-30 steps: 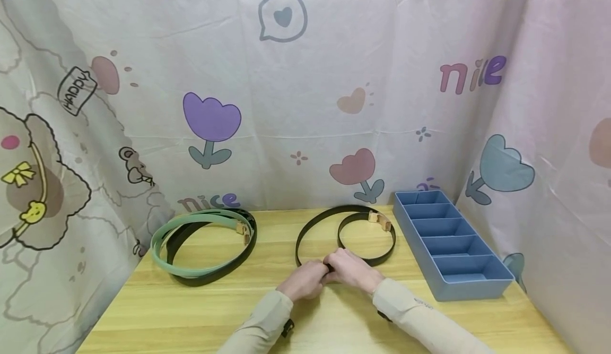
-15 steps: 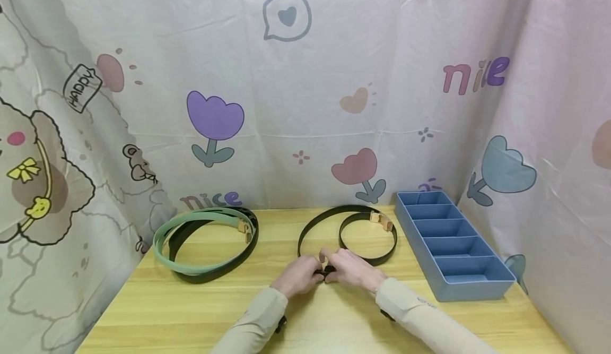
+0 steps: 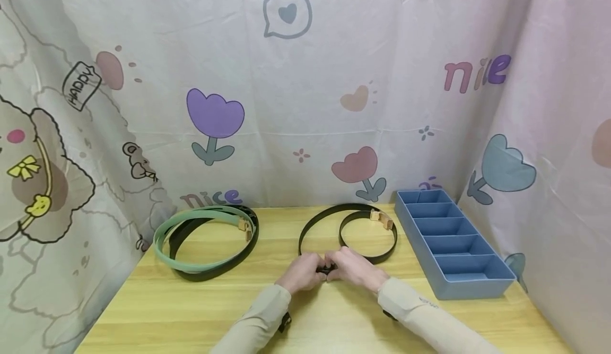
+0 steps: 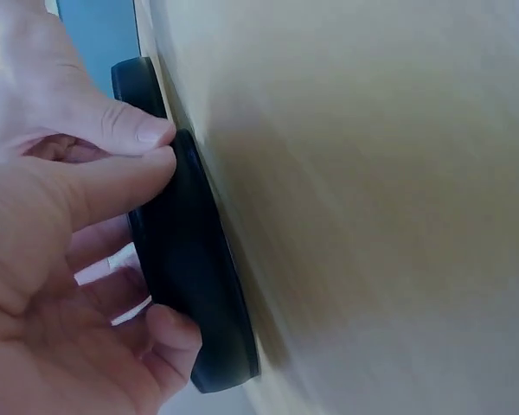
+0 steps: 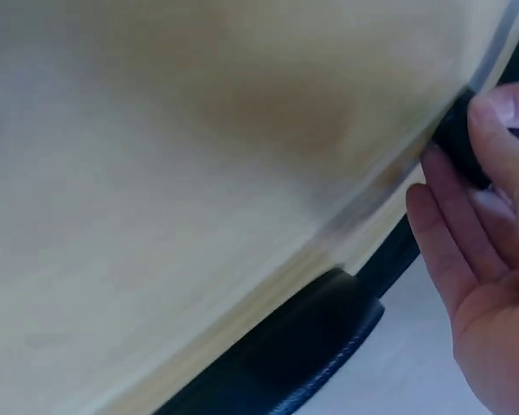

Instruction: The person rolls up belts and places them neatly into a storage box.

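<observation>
A black belt (image 3: 350,206) with a gold buckle (image 3: 381,219) lies in loops on the table, right of the middle in the head view. At its near side both hands meet and hold the strap. My left hand (image 3: 300,273) pinches it with the thumb in front; the left wrist view shows that thumb against the broad black strap (image 4: 190,251) and the other fingers behind. My right hand (image 3: 355,269) pinches the strap between thumb and fingers, also seen in the right wrist view. A little black strap shows between the hands; their fingertips hide the rest.
At the left lie a green belt (image 3: 191,265) and another black belt (image 3: 205,276), looped together, with a gold buckle (image 3: 243,224). A blue divided box (image 3: 425,253) with several compartments stands at the right. Patterned cloth (image 3: 286,78) hangs behind the wooden table (image 3: 157,317).
The hands stay at the belt's near side. Their fingers have shifted on the strap, parting slightly half a second ago and now closer together again. The other belts and the box stay put.
</observation>
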Tool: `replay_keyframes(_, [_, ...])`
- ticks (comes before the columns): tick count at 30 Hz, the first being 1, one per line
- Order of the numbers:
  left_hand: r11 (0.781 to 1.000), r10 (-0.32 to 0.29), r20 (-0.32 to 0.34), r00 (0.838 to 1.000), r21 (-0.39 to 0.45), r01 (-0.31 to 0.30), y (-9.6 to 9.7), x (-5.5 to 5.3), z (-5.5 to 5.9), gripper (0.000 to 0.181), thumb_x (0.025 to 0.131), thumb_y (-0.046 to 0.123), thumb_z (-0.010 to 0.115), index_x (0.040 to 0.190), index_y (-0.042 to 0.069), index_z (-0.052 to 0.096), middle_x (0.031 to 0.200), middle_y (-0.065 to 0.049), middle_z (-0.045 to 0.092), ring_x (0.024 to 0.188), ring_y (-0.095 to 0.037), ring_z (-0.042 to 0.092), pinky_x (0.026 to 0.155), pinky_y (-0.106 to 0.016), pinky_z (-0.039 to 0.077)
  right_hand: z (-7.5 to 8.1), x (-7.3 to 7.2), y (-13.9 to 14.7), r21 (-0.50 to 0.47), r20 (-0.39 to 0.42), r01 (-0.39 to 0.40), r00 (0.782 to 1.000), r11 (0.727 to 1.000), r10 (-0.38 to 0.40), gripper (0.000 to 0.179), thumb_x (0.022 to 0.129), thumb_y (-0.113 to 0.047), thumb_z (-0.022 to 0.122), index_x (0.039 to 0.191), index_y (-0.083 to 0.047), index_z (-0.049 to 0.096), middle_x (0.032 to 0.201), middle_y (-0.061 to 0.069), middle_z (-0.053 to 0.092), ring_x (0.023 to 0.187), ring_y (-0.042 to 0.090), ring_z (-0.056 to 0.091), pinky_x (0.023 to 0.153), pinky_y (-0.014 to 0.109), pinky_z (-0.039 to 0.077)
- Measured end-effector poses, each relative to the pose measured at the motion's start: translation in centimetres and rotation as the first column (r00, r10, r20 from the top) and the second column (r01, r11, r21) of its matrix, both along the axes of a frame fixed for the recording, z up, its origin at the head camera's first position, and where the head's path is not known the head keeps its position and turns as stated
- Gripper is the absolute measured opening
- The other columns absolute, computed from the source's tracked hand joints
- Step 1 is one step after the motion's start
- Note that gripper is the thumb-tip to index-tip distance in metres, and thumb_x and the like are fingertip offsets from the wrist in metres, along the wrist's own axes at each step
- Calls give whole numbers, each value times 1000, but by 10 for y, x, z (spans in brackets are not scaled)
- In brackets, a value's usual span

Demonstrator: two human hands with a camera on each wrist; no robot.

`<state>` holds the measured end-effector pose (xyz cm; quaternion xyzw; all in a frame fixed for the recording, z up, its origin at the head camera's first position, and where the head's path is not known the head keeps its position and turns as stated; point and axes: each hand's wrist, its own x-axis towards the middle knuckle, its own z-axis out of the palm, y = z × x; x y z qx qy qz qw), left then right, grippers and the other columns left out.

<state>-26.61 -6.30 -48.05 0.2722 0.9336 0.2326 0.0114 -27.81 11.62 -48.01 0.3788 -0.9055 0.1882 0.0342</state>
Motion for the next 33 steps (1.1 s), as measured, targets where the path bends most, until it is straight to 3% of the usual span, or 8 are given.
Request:
replay_keyframes(6, [997,45,58,997,65,-49,1,-4,3,16,81,12,76,67,14,69,64,8,61,57,-6,46,56,-21,39,5,4,-3,56,-170,32,985,998,-22,17,76,-31,81,89,-19,79,83,-9,56,74,4,50,60,16,43])
replay_keyframes(11, [997,35,70,997,68,-40,0,-6,10,14,81,11,77,67,12,72,62,9,59,55,-6,43,54,-21,36,10,4,-4,94,-168,25,986,995,-9,6,82,-27,78,83,-21,77,72,-7,62,59,1,46,52,17,39])
replay_keyframes(14, [999,20,75,997,30,-22,0,-6,10,17,81,12,77,66,12,69,59,11,54,55,-6,42,54,-20,34,10,4,-3,124,-169,0,985,992,21,5,84,-25,76,81,-21,76,71,-7,65,58,0,48,52,17,41])
replay_keyframes(18, [998,-29,42,999,-53,31,1,-6,10,16,78,9,78,70,14,65,57,12,47,56,-5,41,54,-20,33,6,4,1,143,-160,-47,985,989,70,5,85,-25,74,83,-21,76,75,-8,66,61,-2,52,56,13,43])
replay_keyframes(22, [988,-90,-48,995,-131,83,1,-7,9,18,75,9,80,73,17,64,61,12,50,61,-5,43,57,-20,35,2,-2,5,123,-167,-132,974,984,151,4,86,-24,73,86,-21,76,80,-9,68,69,-3,58,63,9,45])
replay_keyframes(27, [979,-164,-105,981,-142,148,-2,-10,7,18,74,11,82,79,19,66,74,9,60,67,-3,47,61,-19,39,-1,-9,11,103,-195,-229,950,968,245,4,88,-24,71,86,-22,74,82,-10,69,74,-4,61,68,7,46])
replay_keyframes(33, [967,-219,-135,966,-164,196,-7,-17,6,18,71,25,87,80,24,70,74,14,65,67,0,48,64,-17,40,1,-12,13,99,-184,-289,935,952,303,5,89,-24,70,89,-21,74,86,-11,69,78,-5,61,71,5,45])
